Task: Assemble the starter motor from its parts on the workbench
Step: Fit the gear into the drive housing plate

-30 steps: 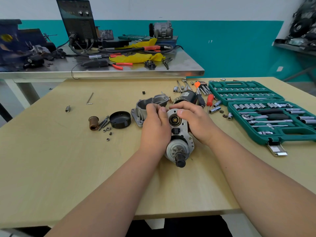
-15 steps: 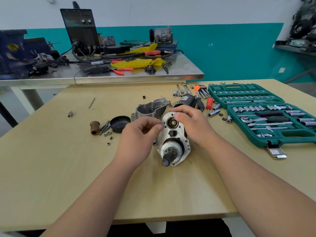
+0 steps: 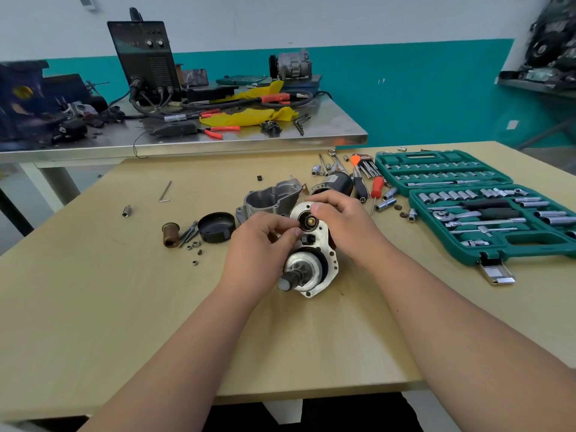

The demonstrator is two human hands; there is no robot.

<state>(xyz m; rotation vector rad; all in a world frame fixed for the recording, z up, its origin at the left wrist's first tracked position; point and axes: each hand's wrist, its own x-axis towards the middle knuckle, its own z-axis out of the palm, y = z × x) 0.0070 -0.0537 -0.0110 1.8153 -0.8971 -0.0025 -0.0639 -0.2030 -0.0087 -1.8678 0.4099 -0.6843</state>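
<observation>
the half-built starter motor assembly [image 3: 314,257] lies mid-table on the workbench [image 3: 93,307]. its long axis runs from far edge to near edge, with the pinion shaft [image 3: 288,280] pointing at the person. the right hand [image 3: 343,226] curls over the plate's far end, thumb on the rim of the round recess [image 3: 308,221]. the left hand [image 3: 258,244] sits at the recess's left side, thumb and forefinger tips drawn together (whether they hold a small part, i cannot tell). the next fit likely goes into that recess.
</observation>
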